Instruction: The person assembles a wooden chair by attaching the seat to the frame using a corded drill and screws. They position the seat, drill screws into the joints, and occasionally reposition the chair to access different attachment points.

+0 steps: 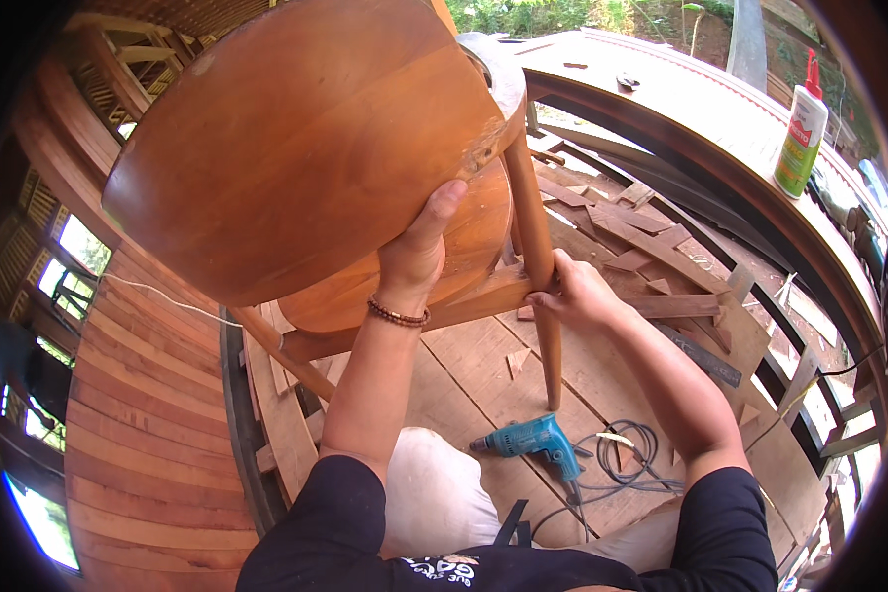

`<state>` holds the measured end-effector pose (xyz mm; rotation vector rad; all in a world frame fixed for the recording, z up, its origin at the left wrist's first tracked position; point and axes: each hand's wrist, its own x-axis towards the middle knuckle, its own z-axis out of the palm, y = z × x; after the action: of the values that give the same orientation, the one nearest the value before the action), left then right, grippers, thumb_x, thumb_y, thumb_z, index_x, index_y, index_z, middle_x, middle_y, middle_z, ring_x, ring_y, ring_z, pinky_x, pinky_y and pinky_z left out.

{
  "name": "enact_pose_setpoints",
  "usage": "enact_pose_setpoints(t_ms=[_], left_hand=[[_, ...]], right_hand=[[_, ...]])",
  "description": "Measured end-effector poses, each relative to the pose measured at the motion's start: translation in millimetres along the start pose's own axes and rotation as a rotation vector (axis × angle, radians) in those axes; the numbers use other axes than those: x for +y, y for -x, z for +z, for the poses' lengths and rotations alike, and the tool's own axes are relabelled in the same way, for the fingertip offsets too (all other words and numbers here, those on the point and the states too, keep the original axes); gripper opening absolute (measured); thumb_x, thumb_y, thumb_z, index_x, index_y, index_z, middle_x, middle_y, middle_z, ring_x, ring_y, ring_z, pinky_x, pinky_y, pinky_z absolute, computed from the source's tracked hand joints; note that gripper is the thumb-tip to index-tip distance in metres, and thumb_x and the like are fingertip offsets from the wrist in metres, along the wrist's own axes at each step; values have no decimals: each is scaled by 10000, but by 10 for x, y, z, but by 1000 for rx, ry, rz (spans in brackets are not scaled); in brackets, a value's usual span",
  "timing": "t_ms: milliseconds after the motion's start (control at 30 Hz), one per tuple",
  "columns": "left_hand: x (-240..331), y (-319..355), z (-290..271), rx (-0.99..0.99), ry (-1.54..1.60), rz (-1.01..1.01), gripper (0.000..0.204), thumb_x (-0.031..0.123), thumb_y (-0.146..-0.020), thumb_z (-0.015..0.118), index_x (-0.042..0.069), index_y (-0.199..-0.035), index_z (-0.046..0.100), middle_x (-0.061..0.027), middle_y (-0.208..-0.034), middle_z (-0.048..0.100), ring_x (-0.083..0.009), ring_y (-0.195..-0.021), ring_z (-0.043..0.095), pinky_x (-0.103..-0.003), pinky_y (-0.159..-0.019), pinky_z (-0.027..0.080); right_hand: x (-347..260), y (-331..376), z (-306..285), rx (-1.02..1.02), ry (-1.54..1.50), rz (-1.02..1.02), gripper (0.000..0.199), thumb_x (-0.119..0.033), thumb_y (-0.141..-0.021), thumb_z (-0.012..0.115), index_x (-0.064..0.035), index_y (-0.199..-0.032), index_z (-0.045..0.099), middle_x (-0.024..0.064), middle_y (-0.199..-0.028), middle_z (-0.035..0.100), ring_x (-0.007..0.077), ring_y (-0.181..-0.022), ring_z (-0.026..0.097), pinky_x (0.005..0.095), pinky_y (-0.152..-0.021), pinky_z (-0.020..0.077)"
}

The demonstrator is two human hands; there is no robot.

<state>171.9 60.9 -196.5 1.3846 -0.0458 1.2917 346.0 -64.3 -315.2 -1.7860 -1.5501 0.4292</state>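
Observation:
A varnished wooden chair (316,138) stands in front of me, its broad curved backrest tilted toward me. The seat (474,232) shows partly behind the backrest. My left hand (419,247) grips the backrest's lower edge near its right end; the thumb lies on the face and the fingers are hidden behind. Lower and to the right, my right hand (574,286) is closed round the rear chair leg (531,212), where a rail meets it. Below the leg's foot, a teal corded drill (531,442) lies on the floor.
The drill's grey cord (636,459) coils to its right. Several wood offcuts (651,247) are piled behind the chair at right. A green and white glue bottle (801,143) with a red nozzle stands on a long ledge (681,109). Curved reddish planks (148,424) fill the left side.

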Motion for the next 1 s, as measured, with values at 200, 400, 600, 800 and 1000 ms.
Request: enact_pose_setpoints(t_ms=[200, 400, 600, 800, 1000], left_hand=[[-64, 22, 85, 103, 92, 12, 396, 46, -818, 768, 56, -1182, 612, -10, -1154, 620, -116, -1054, 584, -296, -970, 468], [-22, 11, 24, 41, 5, 29, 406, 41, -811, 768, 53, -1185, 611, -11, -1156, 620, -114, -1066, 582, -295, -975, 466], [-9, 3, -14, 2, -28, 31, 412, 40, -813, 759, 56, -1197, 609, -14, -1170, 614, -118, -1084, 575, -311, -987, 461], [-83, 0, 43, 58, 97, -2, 454, 40, -835, 736, 65, -1256, 566, 0, -1227, 583, -114, -1133, 543, -305, -1023, 425], [-130, 66, -73, 48, 10, -33, 331, 68, -926, 633, 104, -1250, 575, 8, -1181, 624, -172, -1171, 585, -481, -1095, 451]], right_hand=[[9, 7, 10, 5, -47, 6, 463, -254, -811, 784, -3, -1099, 522, 228, -954, 689, 395, -949, 674, 456, -808, 534], [38, -3, -5, 22, -14, -36, 439, -185, -803, 790, 0, -1113, 541, 209, -938, 693, 361, -910, 692, 418, -774, 539], [22, -6, -37, -12, -20, -38, 490, -301, -807, 784, -5, -1091, 516, 235, -933, 680, 422, -957, 657, 478, -813, 522], [28, -11, -19, 11, -28, -25, 498, -320, -799, 790, -6, -1078, 523, 232, -922, 679, 419, -944, 658, 479, -807, 521], [-16, 31, 10, 68, -11, -13, 484, -255, -780, 813, -16, -1098, 536, 207, -904, 689, 385, -890, 682, 442, -763, 539]])
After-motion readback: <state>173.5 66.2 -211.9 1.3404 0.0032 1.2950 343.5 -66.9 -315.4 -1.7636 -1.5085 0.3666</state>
